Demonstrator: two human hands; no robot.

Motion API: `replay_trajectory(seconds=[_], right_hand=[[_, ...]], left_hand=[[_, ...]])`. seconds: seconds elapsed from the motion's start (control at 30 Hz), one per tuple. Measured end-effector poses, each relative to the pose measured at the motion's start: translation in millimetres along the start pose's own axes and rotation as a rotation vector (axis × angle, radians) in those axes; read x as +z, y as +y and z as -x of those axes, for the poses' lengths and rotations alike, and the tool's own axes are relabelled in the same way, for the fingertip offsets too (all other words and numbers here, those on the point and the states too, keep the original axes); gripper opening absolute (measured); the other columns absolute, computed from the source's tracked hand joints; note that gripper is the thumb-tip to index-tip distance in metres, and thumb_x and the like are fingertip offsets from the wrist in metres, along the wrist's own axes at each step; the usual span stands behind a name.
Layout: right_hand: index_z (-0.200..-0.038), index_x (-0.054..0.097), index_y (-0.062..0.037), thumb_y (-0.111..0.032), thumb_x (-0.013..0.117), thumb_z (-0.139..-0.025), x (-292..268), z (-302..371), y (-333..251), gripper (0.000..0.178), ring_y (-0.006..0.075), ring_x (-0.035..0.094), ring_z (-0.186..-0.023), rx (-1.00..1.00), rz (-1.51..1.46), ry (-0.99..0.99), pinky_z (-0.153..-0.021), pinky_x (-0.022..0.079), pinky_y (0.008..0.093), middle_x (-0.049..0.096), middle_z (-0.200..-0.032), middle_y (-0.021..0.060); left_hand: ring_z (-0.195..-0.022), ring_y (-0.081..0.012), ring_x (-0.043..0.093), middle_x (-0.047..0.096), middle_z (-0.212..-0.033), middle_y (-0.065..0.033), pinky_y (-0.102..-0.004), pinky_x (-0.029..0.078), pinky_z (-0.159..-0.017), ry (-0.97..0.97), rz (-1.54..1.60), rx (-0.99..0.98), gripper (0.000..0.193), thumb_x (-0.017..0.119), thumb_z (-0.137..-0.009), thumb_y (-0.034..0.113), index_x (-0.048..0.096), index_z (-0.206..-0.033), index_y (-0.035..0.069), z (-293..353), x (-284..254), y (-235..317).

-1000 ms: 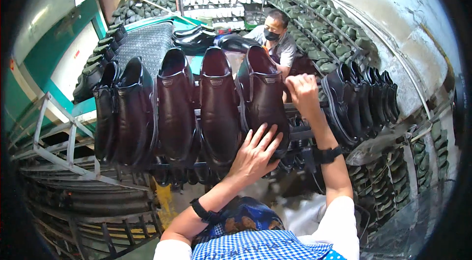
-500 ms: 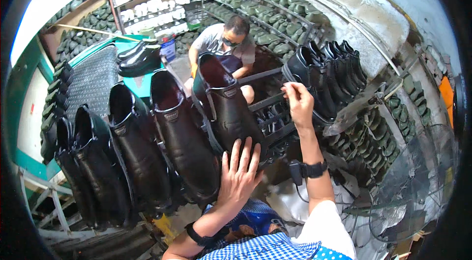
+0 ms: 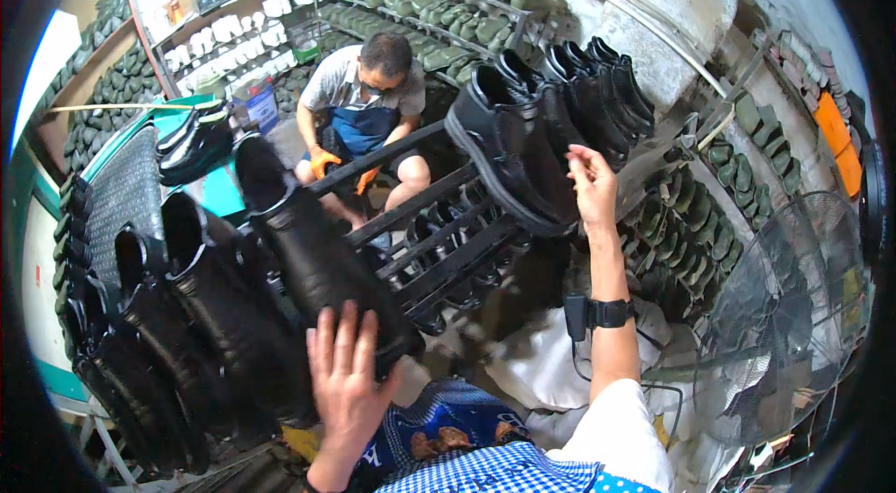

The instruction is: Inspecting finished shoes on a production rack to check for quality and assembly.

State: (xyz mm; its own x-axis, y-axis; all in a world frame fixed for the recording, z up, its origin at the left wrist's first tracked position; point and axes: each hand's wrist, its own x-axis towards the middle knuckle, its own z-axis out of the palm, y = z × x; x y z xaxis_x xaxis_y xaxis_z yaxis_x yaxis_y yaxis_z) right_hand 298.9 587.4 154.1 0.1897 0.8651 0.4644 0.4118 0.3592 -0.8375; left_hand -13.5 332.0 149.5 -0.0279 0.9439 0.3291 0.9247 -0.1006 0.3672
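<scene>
My left hand (image 3: 347,386) lies with fingers stretched out on the toe of a black leather shoe (image 3: 313,250), the rightmost in the left row. Beside it, more black shoes (image 3: 219,306) stand with their openings up and toes toward me. My right hand (image 3: 593,185) is raised by the toe of a black shoe (image 3: 513,143) at the end of the right group. Its thumb and fingers are pinched together; anything between them is too small to make out. Whether it touches that shoe I cannot tell.
A dark metal rack (image 3: 411,166) links the two groups, with more shoes (image 3: 457,232) below. A person (image 3: 364,111) in orange gloves sits behind it. Shelves of green shoe lasts (image 3: 420,13) line the back. At right stands a wire-caged fan (image 3: 779,325).
The view has swung right, so the left row and the seated person sit farther left. My left hand remains on a shoe toe; my right hand stays raised and pinched near the right group.
</scene>
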Motion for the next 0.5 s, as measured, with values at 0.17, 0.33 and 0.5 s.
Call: replay_trajectory(seconds=[0.17,0.33,0.5], right_hand=[[-0.111,0.06,-0.0033,-0.004,0.054,-0.088,-18,-31,16,0.024,0.009,0.055,-0.077,-0.087,-0.05,-0.296,-0.069,0.046,0.0223,0.064,-0.103,0.0048],[-0.11,0.06,-0.0035,-0.001,0.054,-0.087,-19,-71,22,0.024,0.014,0.058,-0.076,-0.099,-0.14,-0.482,-0.066,0.048,0.0276,0.062,-0.098,0.0064],[-0.097,0.061,-0.0022,-0.006,0.059,-0.086,-10,-90,23,0.012,0.0216,0.061,-0.075,-0.405,-0.05,-0.607,-0.066,0.048,0.0304,0.06,-0.09,0.0105]], left_hand=[[-0.117,-0.0392,0.051,0.06,-0.115,-0.0175,-0.0515,0.039,-0.099,0.311,0.147,0.093,0.029,0.062,-0.077,0.01,0.063,-0.103,-0.002,-19,7,54],[-0.116,-0.0319,0.053,0.059,-0.12,-0.0145,-0.0393,0.045,-0.095,0.05,0.432,0.307,0.039,0.063,-0.073,0.001,0.061,-0.112,0.002,-94,82,120],[-0.133,-0.034,0.031,0.035,-0.143,-0.0135,-0.0465,0.028,-0.108,0.036,0.258,0.397,0.066,0.067,-0.075,0.018,0.042,-0.135,0.009,-158,146,158]])
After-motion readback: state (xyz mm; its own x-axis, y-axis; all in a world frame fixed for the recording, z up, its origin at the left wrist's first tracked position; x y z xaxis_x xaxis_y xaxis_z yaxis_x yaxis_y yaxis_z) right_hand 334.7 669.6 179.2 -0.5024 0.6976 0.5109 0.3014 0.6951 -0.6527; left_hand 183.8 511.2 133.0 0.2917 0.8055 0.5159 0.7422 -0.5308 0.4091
